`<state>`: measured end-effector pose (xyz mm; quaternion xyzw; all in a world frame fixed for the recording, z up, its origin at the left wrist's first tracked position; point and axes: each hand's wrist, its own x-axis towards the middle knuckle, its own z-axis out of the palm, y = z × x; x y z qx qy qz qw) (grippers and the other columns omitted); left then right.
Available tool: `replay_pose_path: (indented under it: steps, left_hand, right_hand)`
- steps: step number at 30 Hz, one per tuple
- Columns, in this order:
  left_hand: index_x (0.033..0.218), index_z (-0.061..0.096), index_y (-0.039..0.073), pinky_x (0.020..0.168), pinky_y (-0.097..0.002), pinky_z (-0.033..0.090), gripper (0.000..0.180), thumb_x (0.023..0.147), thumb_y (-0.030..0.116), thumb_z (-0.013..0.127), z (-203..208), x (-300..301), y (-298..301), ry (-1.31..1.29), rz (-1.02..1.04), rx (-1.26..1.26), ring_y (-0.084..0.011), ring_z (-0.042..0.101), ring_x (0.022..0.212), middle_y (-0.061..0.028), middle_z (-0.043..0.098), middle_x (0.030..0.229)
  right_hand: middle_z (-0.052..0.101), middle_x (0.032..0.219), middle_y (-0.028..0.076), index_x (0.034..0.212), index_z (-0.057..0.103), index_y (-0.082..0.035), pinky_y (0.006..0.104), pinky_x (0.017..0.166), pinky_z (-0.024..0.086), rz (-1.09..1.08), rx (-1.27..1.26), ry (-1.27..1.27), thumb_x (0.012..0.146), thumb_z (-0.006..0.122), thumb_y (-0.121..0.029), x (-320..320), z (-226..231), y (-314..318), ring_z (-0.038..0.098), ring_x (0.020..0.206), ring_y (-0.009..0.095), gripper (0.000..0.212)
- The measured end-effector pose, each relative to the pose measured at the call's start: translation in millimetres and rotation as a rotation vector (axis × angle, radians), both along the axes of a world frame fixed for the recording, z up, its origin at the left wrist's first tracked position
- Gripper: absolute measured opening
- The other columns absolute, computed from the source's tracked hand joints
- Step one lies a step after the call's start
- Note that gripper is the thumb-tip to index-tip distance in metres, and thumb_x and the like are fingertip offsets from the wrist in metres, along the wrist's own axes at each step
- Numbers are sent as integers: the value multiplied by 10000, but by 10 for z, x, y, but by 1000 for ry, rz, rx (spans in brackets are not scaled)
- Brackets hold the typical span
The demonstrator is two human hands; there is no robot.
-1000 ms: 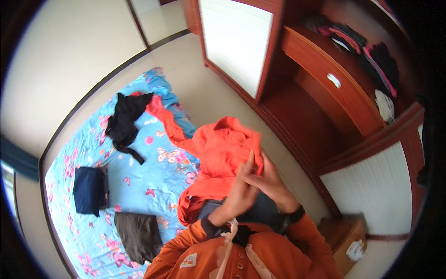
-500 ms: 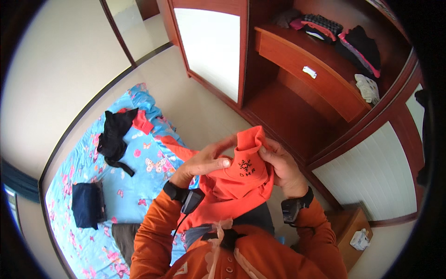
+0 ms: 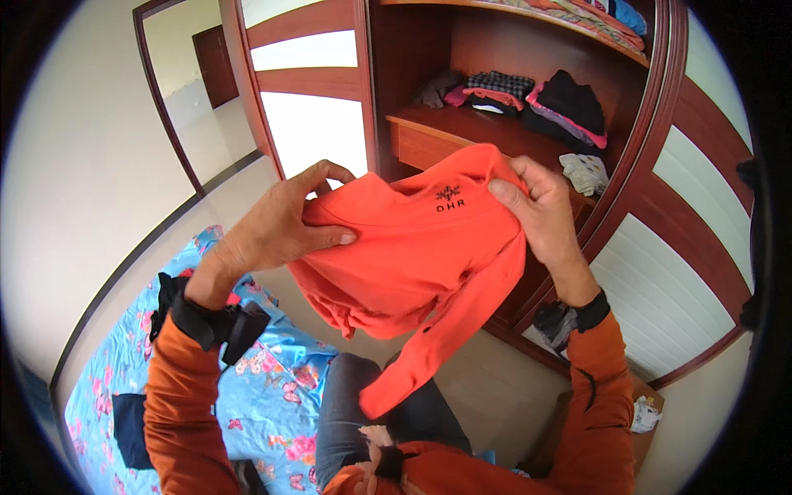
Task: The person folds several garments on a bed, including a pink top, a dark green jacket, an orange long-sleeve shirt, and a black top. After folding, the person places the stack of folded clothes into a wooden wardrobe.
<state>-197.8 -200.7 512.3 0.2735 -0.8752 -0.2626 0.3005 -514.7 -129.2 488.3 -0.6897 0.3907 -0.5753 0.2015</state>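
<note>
An orange-red long-sleeved top hangs stretched between my two hands, held up in front of me. My left hand pinches it at one shoulder, thumb on the near side. At the other shoulder, beside the collar, my right hand grips the cloth between thumb and fingers. A small black snowflake print with lettering shows below the neckline. One sleeve dangles down over my jeans; the other is mostly hidden behind the body of the top.
A bed with a blue floral sheet lies at the left, bearing a dark folded garment and black clothing. Ahead stands an open wooden wardrobe with folded clothes on its shelf. A small wooden cabinet is at the lower right.
The top has been lifted higher and spread wide; my hands have moved apart and upward. One sleeve now hangs in front. The view has tilted up toward the wardrobe.
</note>
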Motion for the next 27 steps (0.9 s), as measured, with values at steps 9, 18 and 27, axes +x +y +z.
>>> replay_pose_path:
  steps: [9,18,27]
  left_hand:
    - [978,640,77,784,-288,546,244,887,287,725,480,431,-481,16,216,-184,-150,650,775,-52,665,832]
    - [932,657,70,768,-272,538,342,852,391,745,471,687,-641,-177,419,-285,-129,639,772,-21,669,860]
    - [1248,609,56,957,-355,513,655,869,591,629,706,957,-297,132,184,140,-218,632,1078,-126,655,1157]
  right_hand:
    - [668,967,20,1070,645,16,241,790,498,-61,110,560,861,716,-59,-338,699,-31,610,873,73,234]
    - [637,908,-4,1009,624,14,214,756,464,-97,-56,31,987,574,-156,-465,434,-454,571,813,59,178]
    - [636,851,-36,887,670,-70,192,704,446,-218,8,78,948,660,-250,-214,724,-371,538,761,17,190]
